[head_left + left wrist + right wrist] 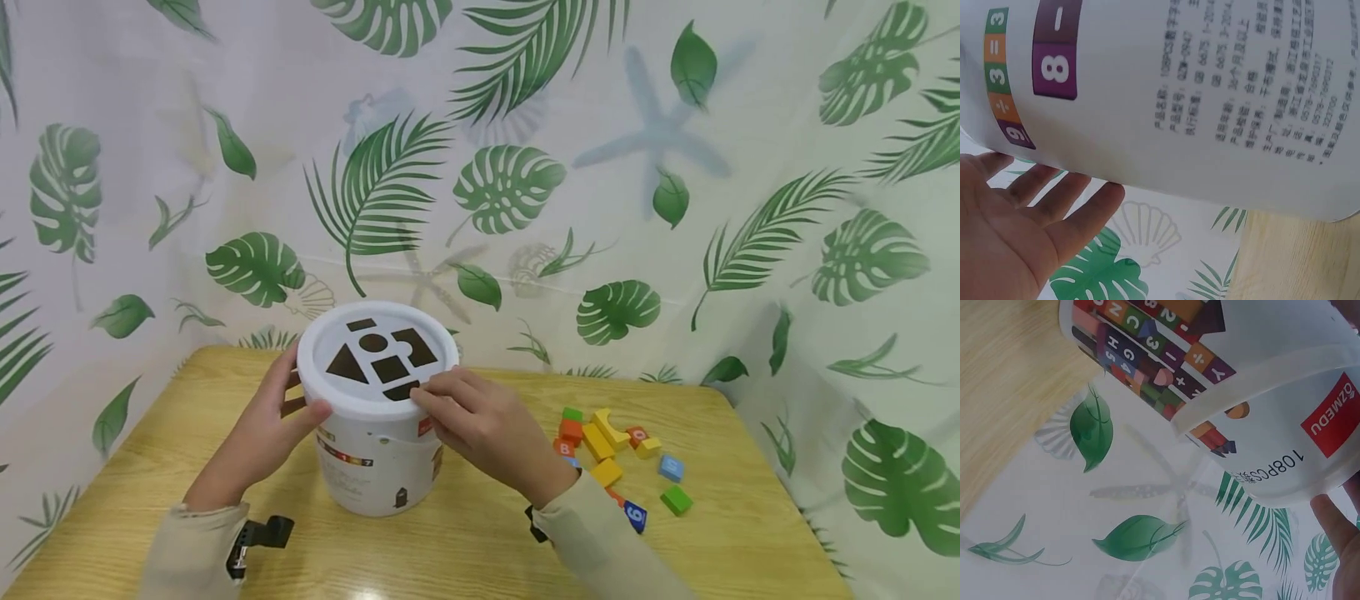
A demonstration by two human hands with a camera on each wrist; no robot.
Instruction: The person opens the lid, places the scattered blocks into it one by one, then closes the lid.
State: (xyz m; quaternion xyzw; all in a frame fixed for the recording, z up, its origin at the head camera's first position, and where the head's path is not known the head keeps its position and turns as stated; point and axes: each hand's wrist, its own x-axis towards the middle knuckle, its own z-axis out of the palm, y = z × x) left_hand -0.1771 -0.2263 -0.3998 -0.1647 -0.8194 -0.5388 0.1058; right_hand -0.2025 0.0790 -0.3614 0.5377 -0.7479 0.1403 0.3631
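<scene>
Both your hands are at the white round plastic bucket (375, 487), on the left of the pale wooden table (465, 550).
Your left hand (251, 433) has its fingers spread against the bucket's left side; your right hand (498, 425) has its fingertips at the near right of the white slotted lid (360, 407), by the dark half-round slot (395, 392), and you cannot tell whether they pinch anything. Best keep the left palm firm so the bucket doesn't skid, and work the right fingertips lightly, as they cover that slot's right end. Coloured toy blocks, among them a yellow arch-shaped block (611, 431) and a green block (677, 500), lie to the right; your right forearm partly blocks the nearest ones.
</scene>
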